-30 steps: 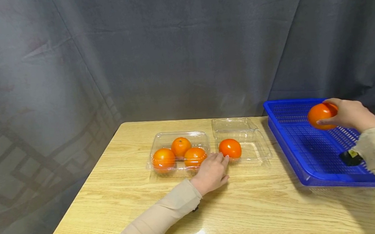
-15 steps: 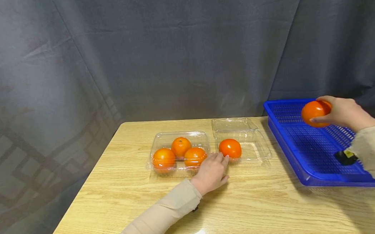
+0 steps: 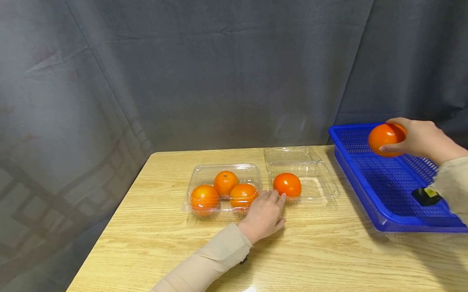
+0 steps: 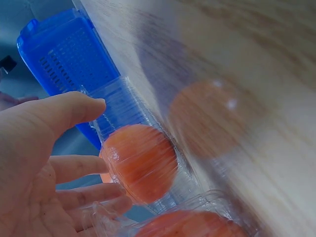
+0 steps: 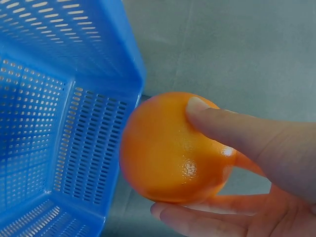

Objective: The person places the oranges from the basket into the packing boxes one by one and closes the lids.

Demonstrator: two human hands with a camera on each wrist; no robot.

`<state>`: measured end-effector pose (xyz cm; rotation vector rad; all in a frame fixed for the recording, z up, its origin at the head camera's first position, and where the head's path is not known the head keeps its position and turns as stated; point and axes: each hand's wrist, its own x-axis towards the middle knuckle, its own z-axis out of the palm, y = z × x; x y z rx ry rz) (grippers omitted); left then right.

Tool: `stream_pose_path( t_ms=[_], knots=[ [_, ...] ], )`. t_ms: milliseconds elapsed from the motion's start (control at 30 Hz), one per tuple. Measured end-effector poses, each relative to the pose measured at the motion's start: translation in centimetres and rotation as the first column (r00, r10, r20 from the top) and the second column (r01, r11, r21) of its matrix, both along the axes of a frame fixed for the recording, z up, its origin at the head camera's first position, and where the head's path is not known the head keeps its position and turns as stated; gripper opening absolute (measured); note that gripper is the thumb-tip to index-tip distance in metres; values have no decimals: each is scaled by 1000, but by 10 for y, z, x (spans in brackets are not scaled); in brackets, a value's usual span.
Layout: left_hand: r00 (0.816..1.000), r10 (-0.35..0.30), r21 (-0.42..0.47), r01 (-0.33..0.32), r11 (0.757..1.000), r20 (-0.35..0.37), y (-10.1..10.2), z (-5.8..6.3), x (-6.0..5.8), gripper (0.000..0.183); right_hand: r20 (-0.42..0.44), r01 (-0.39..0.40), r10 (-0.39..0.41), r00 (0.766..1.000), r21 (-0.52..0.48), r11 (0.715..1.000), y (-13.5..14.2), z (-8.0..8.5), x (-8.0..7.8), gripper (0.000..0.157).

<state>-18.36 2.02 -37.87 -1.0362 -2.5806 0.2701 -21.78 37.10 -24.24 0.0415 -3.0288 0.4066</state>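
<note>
My right hand (image 3: 423, 141) grips an orange (image 3: 384, 140) above the blue basket. In the right wrist view the thumb lies on top of this orange (image 5: 170, 153) and the other fingers are beneath it. My left hand (image 3: 262, 215) rests at the near side of two clear plastic boxes, its fingers stretched out. Its fingertips are by the near left corner of the right box (image 3: 317, 188), whose lid stands open behind. That box holds one glossy, reddish orange (image 3: 287, 185) at its left end. Several fingers touch or nearly touch the box wall in the left wrist view.
Left of my hand, a second clear box (image 3: 189, 209) contains three oranges (image 3: 226, 183). The blue basket (image 3: 358, 196) stands at the right of the wooden table (image 3: 305, 266). A dark grey curtain (image 3: 229, 75) hangs behind the table.
My right hand has moved left and slightly up with the orange, still above the basket. My left hand and both boxes have stayed in place.
</note>
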Motion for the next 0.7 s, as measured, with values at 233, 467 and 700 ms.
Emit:
stream_pose_path(
  t_ms=[233, 467, 700],
  knots=[
    [1000, 3, -2, -3, 1000, 9, 0, 0, 0, 60, 17, -13, 13, 1000, -1, 1000, -8, 2, 1, 78],
    [1000, 9, -12, -9, 1000, 12, 1, 0, 0, 60, 25, -25, 25, 999, -7, 1000, -17, 3, 3, 79],
    [1000, 9, -13, -9, 1000, 9, 1, 0, 0, 61, 28, -38, 39, 999, -20, 999, -26, 3, 3, 77]
  ],
)
